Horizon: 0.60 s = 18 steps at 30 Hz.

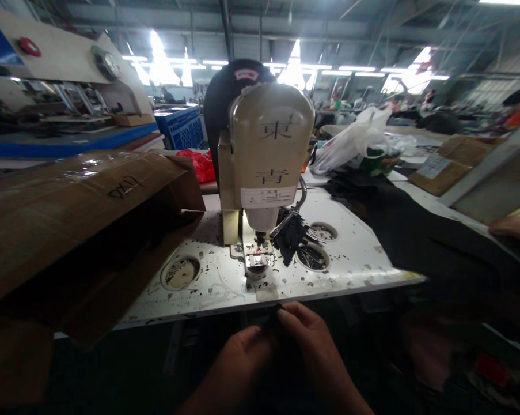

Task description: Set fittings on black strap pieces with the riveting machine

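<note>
My left hand [238,360] and my right hand [309,334] are close together just below the near edge of the white table [355,276]. Between their fingertips is a piece of black fabric [277,323]; most of it is lost in the dark below. Both hands have closed fingers, the right in a pinch near the fabric's top edge. Straight ahead stands a cream machine [274,150], with a small press tip [260,236] over a metal plate [257,259]. A faint red light falls near the tip.
An open cardboard box [91,190] lies at left. Black scraps [292,236] sit beside the machine, near round holes holding bits. Long black fabric [398,222] drapes over the right side, where another person's hand [516,227] shows. Behind are a white plastic bag [355,138] and blue crate [182,127].
</note>
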Motion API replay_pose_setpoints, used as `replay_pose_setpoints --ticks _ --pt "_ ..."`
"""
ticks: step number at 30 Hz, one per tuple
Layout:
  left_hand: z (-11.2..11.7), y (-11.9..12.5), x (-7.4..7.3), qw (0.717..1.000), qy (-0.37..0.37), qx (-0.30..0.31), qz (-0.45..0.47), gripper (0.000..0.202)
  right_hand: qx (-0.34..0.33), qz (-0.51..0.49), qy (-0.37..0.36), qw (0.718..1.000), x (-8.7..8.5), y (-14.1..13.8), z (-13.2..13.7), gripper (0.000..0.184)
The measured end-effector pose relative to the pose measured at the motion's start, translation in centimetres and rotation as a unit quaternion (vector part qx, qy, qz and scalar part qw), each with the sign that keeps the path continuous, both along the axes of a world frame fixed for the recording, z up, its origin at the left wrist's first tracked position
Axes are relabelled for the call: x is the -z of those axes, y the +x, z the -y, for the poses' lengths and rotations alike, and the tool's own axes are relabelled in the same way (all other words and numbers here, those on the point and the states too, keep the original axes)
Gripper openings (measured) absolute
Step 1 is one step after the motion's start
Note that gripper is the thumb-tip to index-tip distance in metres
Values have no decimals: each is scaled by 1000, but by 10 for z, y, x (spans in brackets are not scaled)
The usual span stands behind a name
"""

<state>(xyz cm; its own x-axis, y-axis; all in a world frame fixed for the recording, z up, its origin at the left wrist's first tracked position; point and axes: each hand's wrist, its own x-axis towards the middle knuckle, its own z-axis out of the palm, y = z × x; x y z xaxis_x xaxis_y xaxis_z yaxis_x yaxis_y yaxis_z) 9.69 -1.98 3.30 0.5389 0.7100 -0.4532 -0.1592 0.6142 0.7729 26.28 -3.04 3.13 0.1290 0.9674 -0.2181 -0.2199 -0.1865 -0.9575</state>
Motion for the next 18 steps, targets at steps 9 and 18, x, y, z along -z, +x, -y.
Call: replay_pose_setpoints --ticks 9,18 --pt "-10 -11 1 986 41 -138 -80 61 43 -93 6 995 14 -10 4 37" --pt "-25 -13 6 975 50 -204 -73 65 -111 66 5 992 6 -9 11 36"
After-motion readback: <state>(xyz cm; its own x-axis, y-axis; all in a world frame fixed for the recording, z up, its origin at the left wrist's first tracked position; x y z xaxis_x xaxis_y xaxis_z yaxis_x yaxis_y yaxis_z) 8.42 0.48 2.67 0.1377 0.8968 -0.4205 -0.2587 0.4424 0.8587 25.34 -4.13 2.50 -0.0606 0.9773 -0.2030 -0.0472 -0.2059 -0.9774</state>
